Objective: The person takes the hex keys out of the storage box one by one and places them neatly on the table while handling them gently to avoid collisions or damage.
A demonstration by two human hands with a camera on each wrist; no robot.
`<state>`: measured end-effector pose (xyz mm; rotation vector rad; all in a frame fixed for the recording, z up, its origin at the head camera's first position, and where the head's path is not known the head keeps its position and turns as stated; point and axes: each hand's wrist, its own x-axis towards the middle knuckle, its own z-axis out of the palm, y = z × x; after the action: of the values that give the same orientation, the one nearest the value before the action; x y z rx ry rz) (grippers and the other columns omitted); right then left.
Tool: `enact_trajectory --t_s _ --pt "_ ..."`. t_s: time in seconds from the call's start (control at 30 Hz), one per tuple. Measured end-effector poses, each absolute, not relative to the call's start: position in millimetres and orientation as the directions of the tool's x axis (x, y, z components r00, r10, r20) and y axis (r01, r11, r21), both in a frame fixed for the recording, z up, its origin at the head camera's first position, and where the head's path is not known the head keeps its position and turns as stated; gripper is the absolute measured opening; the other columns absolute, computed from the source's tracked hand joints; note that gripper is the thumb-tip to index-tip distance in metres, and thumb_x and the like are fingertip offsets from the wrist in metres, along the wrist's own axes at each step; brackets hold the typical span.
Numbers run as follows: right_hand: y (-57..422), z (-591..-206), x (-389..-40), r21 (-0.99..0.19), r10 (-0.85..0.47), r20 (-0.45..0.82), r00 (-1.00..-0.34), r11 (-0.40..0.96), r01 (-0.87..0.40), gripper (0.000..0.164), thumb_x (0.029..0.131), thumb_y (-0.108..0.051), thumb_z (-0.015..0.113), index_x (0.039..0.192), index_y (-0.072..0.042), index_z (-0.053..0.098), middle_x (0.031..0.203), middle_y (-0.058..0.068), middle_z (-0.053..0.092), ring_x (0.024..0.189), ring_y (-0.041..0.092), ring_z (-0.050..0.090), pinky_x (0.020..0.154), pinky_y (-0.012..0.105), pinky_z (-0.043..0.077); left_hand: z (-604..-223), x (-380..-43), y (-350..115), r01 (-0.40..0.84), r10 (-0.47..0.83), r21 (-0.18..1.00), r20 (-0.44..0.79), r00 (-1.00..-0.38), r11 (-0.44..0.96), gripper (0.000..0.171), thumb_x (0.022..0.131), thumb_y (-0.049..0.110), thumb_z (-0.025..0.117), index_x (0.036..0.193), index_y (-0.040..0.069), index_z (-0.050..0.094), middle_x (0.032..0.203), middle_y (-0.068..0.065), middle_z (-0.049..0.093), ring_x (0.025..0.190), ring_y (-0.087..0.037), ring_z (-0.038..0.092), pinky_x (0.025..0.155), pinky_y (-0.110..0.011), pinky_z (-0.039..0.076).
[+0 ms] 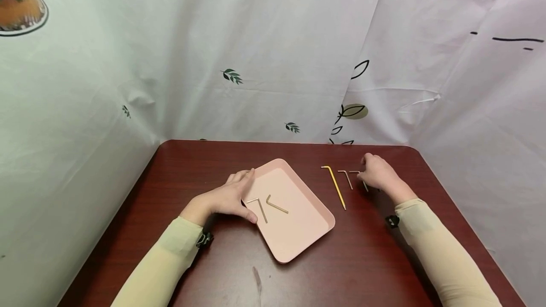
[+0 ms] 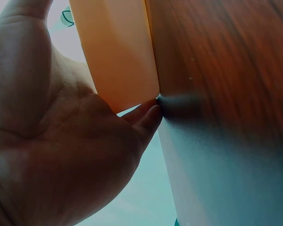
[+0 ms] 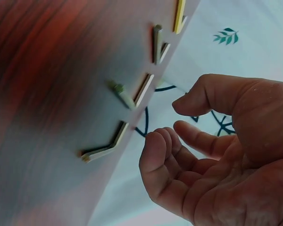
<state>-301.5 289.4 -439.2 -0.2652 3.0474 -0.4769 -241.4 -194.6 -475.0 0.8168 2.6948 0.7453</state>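
Observation:
My left hand [image 1: 228, 198] rests against the left corner of a pink tray [image 1: 294, 245], its thumb along one rim and its fingers along the other. In the left wrist view, the palm lies by the tray wall [image 2: 120, 56]. Inside the tray are a silver hex key [image 1: 262, 212] and a brass-coloured hex key [image 1: 278, 207]. My right hand [image 1: 378, 173] hovers over small hex keys on the table, partly covering one hex key [image 1: 365, 186]. In the right wrist view, its loosely bent fingers and thumb stand apart, holding nothing, near an L-shaped hex key [image 3: 104, 151].
Between the tray and my right hand lie a long yellow hex key [image 1: 335, 186] and a small hex key [image 1: 348, 179]. The dark red wooden table [image 1: 341, 269] meets white patterned curtains [image 1: 264, 60] behind and at both sides.

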Motion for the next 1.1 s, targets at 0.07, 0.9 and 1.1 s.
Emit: enact_trajectory --t_s 0.07,0.9,1.1 --pt "286.9 -438.2 -301.0 -0.31 -0.18 -0.007 -0.984 0.936 -0.169 0.042 0.091 -0.012 0.076 0.121 0.014 0.061 0.111 0.032 0.068 0.099 0.045 0.066 0.09 0.061 0.054 -474.4 -242.2 -194.7 0.454 0.57 0.534 -0.065 -0.819 0.713 0.159 0.069 0.07 0.099 0.177 -0.002 0.008 0.178 -0.023 0.023 0.162 -0.044 0.023 0.127 -0.06 0.032" --pt "246.5 -429.9 -288.8 -0.356 -0.251 0.041 -0.967 0.901 -0.249 0.042 0.088 -0.009 0.074 0.123 0.009 0.063 0.107 0.022 0.064 0.092 0.037 0.062 0.086 0.055 0.053 -474.1 -242.2 -195.3 0.449 0.569 0.54 -0.067 -0.82 0.712 0.158 0.069 0.068 0.1 0.177 -0.002 0.008 0.178 -0.023 0.023 0.162 -0.043 0.022 0.128 -0.06 0.031" --pt "235.3 -429.1 -283.9 -0.361 -0.268 0.065 -0.961 0.892 -0.273 0.043 0.086 -0.008 0.073 0.124 0.008 0.064 0.11 0.022 0.066 0.094 0.035 0.063 0.088 0.054 0.053 -474.0 -241.3 -194.8 0.445 0.568 0.545 -0.071 -0.82 0.711 0.159 0.069 0.069 0.099 0.177 -0.001 0.007 0.178 -0.022 0.023 0.162 -0.043 0.023 0.128 -0.059 0.032"
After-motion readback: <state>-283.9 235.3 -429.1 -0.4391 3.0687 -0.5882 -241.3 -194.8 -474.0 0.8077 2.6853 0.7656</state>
